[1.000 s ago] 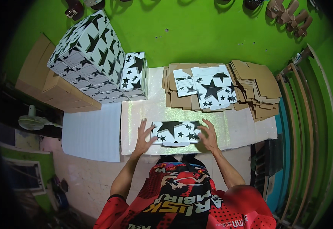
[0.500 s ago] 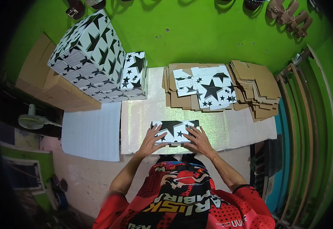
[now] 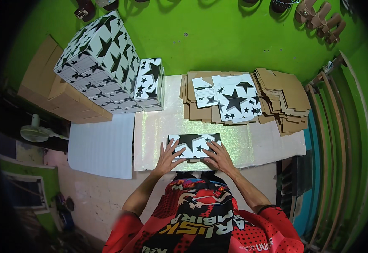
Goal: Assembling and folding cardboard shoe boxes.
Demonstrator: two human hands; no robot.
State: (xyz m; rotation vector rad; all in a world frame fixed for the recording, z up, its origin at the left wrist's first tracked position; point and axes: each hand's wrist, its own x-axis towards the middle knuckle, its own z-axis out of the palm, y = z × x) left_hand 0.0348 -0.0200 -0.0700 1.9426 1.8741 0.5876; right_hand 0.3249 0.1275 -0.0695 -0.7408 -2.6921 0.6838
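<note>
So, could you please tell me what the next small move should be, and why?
I'd probably press down gently along the near edge of the box. The left hand and right hand both lie spread on it, reaching that edge, and I can't tell from here whether it is fully closed there.

Two hands (image 3: 165, 162) and one box (image 3: 194, 145) are seen in the middle, one fan (image 3: 34, 133) at the left, one starry card (image 3: 235, 100) at the upper right.
</note>
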